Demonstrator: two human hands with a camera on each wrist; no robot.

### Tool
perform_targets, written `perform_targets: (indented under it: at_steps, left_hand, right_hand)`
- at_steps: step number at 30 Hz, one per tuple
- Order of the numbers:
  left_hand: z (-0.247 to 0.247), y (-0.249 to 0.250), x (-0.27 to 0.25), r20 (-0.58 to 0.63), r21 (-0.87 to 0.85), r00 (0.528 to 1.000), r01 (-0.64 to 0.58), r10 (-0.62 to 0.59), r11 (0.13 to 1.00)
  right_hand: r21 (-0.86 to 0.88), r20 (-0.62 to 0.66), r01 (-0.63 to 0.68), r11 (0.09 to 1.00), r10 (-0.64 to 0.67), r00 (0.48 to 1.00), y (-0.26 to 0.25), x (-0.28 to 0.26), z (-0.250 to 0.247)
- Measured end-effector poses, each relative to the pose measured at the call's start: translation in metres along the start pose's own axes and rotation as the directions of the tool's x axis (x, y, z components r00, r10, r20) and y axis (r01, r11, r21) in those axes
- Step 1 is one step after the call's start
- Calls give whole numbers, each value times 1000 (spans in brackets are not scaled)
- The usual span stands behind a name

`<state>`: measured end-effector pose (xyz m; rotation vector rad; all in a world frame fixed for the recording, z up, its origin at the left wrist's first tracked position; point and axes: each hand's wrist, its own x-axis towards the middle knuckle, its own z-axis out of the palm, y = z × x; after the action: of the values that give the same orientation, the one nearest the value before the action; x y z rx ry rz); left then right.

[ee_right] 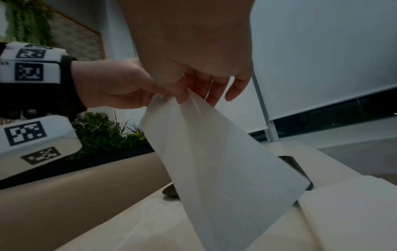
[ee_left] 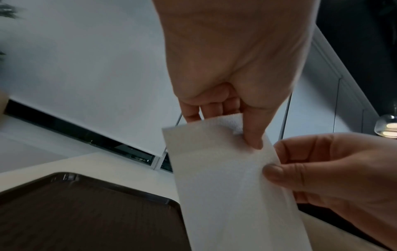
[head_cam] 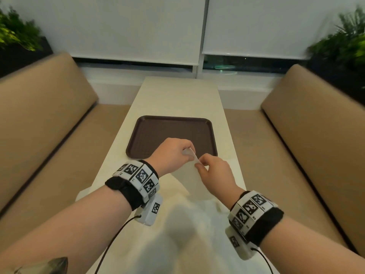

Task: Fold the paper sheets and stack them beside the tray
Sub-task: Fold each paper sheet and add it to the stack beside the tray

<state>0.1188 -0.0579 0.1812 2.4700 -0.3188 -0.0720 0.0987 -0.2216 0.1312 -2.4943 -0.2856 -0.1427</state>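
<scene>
Head view: the left hand (head_cam: 173, 153) and right hand (head_cam: 214, 173) each pinch the top edge of a white paper sheet (head_cam: 194, 184) between curled fingers (ee_left: 253, 135). The sheet hangs above the surface (head_cam: 177, 95), just in front of the brown tray (head_cam: 142, 123).

A long cream table (head_cam: 178, 95) runs toward a window (head_cam: 246, 63); white roller blinds (head_cam: 122, 26) cover most of the glass, with a dark strip open below; tan padded benches (head_cam: 39, 107) stand on both sides; green plants (head_cam: 343, 42) grow in dark planters behind them; a lit lamp (ee_left: 387, 130) hangs at the far right; the light is dim.
</scene>
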Motion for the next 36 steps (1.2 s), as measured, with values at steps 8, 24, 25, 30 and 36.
perform_targets:
  at_steps: [8,24,25,30,36]
  left_hand:
    - [2,0,12,29,118,999,-46,42,992]
    - [22,7,9,85,67,995,-54,48,996]
    - [22,11,10,98,60,993,-65,58,996]
    - [24,18,21,-7,-45,993,-116,115,992]
    - [59,17,34,51,-405,987,162,-154,900]
  right_hand:
    - [-58,62,18,998,-14,998,37,2,-7]
    - [-111,132,62,992,-47,990,64,-16,-20]
    - [-84,145,57,995,-45,988,58,-14,-16]
    - [290,73,-182,940,168,983,56,-6,-12]
    - [703,86,-383,599,463,882,78,-1,-32]
